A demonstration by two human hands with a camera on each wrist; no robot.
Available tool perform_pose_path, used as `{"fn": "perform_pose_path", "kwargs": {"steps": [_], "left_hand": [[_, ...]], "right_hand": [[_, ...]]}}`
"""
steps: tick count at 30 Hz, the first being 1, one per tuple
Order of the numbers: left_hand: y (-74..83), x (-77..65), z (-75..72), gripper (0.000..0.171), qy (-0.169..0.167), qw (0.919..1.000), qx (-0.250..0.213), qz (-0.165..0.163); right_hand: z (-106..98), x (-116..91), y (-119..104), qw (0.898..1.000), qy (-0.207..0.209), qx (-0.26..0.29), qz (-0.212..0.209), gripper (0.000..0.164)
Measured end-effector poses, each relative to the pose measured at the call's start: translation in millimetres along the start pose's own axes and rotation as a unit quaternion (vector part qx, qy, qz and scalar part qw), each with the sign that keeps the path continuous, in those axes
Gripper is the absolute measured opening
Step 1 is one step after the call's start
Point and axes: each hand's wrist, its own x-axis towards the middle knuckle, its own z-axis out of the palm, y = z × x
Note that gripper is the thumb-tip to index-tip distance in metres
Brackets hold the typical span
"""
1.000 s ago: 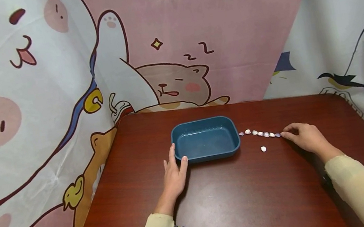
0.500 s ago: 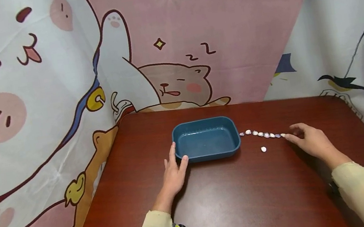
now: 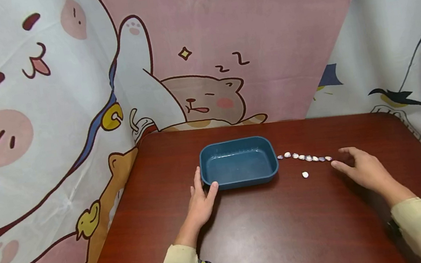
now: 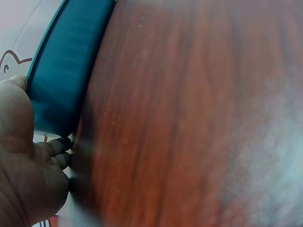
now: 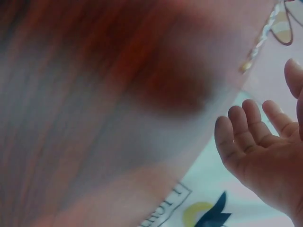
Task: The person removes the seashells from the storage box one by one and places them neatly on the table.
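Note:
A row of small white and purplish pieces that look like shells runs rightward from the right side of a dark blue rectangular tray. One white shell lies apart, in front of the row. My left hand rests against the tray's front left corner, fingers along its left side and thumb at the front rim. In the left wrist view the thumb touches the rim of the tray. Just past the row's right end hovers my right hand, thumb and fingers apart, nothing between them, as the right wrist view also shows.
Everything stands on a brown wooden table. Behind it and at both sides hangs a cartoon-printed cloth. The tray's inside shows only its bare floor.
My right hand lets go of a shell at the row's right end and draws back to the right, its fingers spreading. The left hand stays at the tray.

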Motion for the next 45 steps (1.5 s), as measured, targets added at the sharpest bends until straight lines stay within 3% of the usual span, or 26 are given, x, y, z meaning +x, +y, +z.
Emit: {"fn": "perform_pose_path", "kwargs": {"steps": [8,14,18,21,24,29,34,36,39,45], "left_hand": [[-2.7,1.1,-0.1,0.087,-0.002,1.0000,-0.002,-0.006],[-2.9,2.5,-0.6,0.085,0.000,0.9995,-0.004,0.030],[1.7,2.6,-7.4,0.088,-0.025,0.9994,0.006,0.024],[6.3,2.3,-19.4,0.094,-0.047,0.9980,0.041,0.014],[9.6,1.3,-35.4,0.100,-0.058,0.9924,0.108,0.006],[7.2,-2.3,-65.0,0.105,-0.055,0.9714,0.230,0.022],[4.3,-5.8,-92.8,0.111,-0.050,0.9546,0.292,0.033],[2.8,-6.3,-100.3,0.112,-0.047,0.9521,0.301,0.032],[0.4,-7.2,-106.2,0.112,-0.044,0.9498,0.308,0.030],[-1.4,-9.7,-103.7,0.110,-0.054,0.9496,0.308,0.027]], "right_hand": [[-3,-8,-49,0.997,0.046,-0.007,-0.070,0.064],[5,-14,-78,0.994,0.023,-0.003,-0.103,0.063],[15,-16,-89,0.994,-0.007,-0.002,-0.114,0.069],[23,-16,-93,0.991,-0.021,-0.018,-0.128,0.077],[27,-17,-93,0.988,-0.022,-0.039,-0.144,0.085],[25,-19,-88,0.987,-0.013,-0.060,-0.152,0.096],[18,-15,-79,0.987,-0.017,-0.087,-0.134,0.105],[17,-14,-74,0.987,-0.006,-0.094,-0.133,0.098],[19,-13,-69,0.984,0.015,-0.102,-0.147,0.073],[30,0,-67,0.969,0.018,-0.127,-0.211,0.022]]}}
